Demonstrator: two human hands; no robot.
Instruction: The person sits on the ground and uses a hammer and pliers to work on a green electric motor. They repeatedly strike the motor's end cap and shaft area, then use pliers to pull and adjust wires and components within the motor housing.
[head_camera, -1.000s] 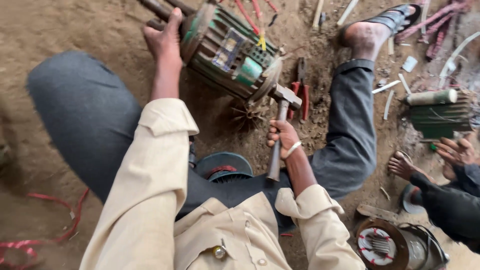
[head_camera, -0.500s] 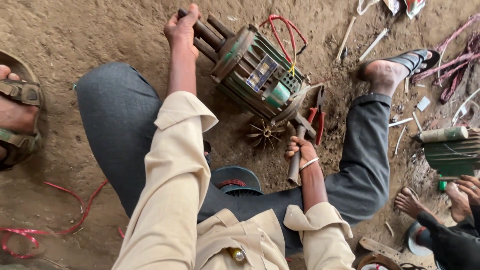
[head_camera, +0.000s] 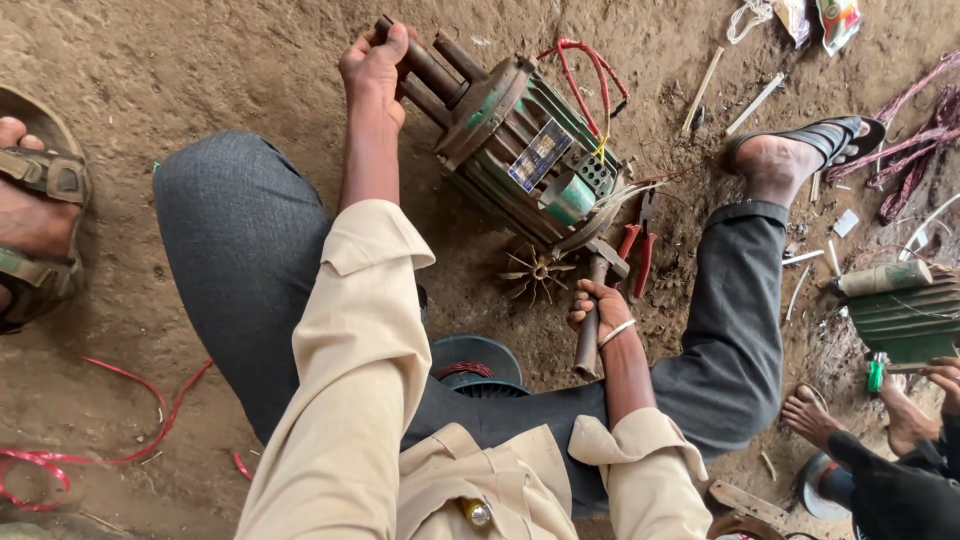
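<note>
Beside the motor (head_camera: 525, 160), red pliers (head_camera: 640, 250) and fan (head_camera: 535, 275).

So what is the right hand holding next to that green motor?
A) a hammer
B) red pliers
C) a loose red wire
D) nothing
A: the right hand is closed round the handle of a hammer whose head sits at the lower end of the motor; the pliers lie untouched on the ground.
</note>
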